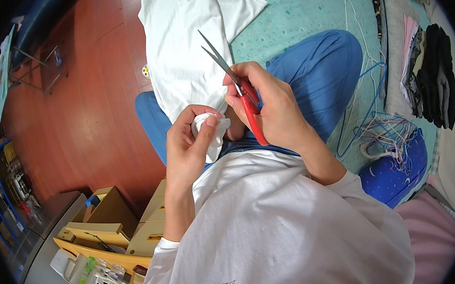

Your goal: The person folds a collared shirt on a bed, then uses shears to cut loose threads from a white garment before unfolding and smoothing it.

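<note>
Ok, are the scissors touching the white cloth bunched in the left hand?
Apart: the head view shows a gap between the red-handled scissors and the bunched white cloth.

This is a home, apparently a bedroom or a sleeping corner. A pale teal, small-patterned cloth sheet (pixel 291 6) spreads beside a glossy reddish-brown wooden floor (pixel 100 115). On the sheet's right side lie a row of folded dark and light garments (pixel 434 75), a tangle of thin white and coloured clothes hangers (pixel 394 133) and a dark blue cushion printed with moons and stars (pixel 390 182). At lower left stands a pale wooden drawer unit (pixel 152 236).
</note>
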Available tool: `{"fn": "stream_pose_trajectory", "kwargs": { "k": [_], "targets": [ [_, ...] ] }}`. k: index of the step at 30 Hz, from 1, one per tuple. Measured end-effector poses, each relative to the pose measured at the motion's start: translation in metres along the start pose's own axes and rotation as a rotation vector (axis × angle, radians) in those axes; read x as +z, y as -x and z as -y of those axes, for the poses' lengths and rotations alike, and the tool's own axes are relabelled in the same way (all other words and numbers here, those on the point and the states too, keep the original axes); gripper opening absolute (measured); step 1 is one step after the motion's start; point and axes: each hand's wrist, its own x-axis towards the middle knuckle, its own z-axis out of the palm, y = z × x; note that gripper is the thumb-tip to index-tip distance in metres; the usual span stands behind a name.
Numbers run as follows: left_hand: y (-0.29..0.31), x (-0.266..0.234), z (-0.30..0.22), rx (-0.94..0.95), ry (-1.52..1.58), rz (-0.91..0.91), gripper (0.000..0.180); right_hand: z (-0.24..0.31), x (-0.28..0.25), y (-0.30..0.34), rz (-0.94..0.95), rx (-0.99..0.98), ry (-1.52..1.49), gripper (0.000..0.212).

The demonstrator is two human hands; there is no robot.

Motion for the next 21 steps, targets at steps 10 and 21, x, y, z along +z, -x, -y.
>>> {"fn": "stream_pose_trajectory", "kwargs": {
  "k": [10, 21],
  "targets": [
    [0.0, 0.0, -0.001, 0.036, 0.026, -0.044, 0.013, -0.023, -0.017, 0.021, 0.081, 0.144, -0.117, 0.034],
    [0.0, -0.004, -0.004, -0.006, -0.002, 0.034, 0.017, -0.019, -0.046, 0.04, 0.476, 0.189, -0.023, 0.032]
  ]
}}
